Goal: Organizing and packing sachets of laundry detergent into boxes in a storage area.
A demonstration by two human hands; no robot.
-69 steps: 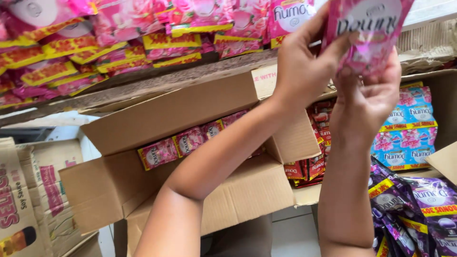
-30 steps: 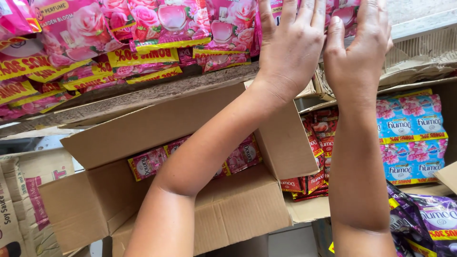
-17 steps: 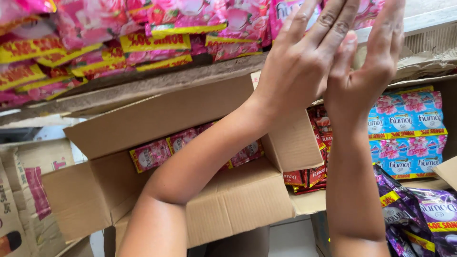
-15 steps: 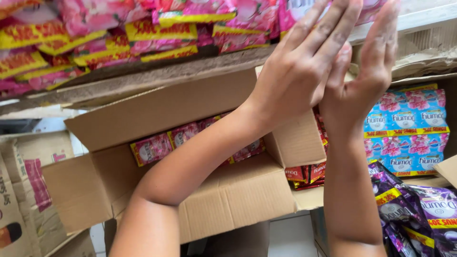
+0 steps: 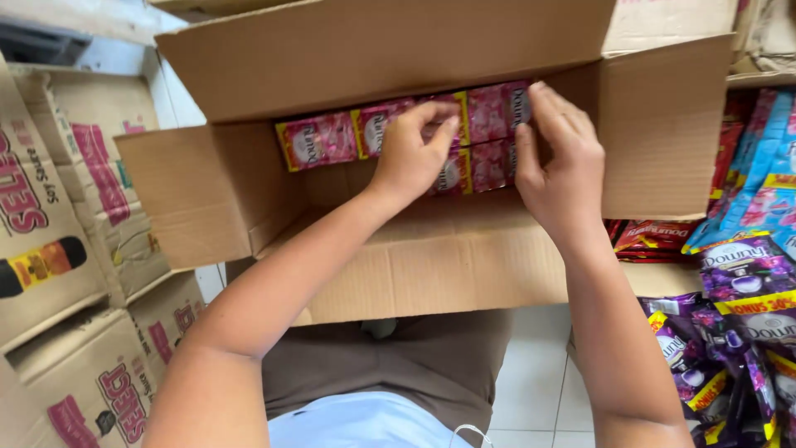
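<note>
An open brown cardboard box sits in front of me with its flaps spread. Inside it, pink sachet packs stand upright in rows. My left hand reaches into the box, its fingers curled over the tops of the middle packs. My right hand is also in the box, fingers pressed on the pink packs at the right end, close to the box's right wall. Both hands grip the packs between them.
Stacked brown cartons with red print stand at the left. At the right hang blue sachet packs, dark red packs and purple packs. Pale floor tiles show below the box.
Both hands came down from the pink packs on the upper shelf and went into the open box. My view tipped down, so the shelf is out of sight.
</note>
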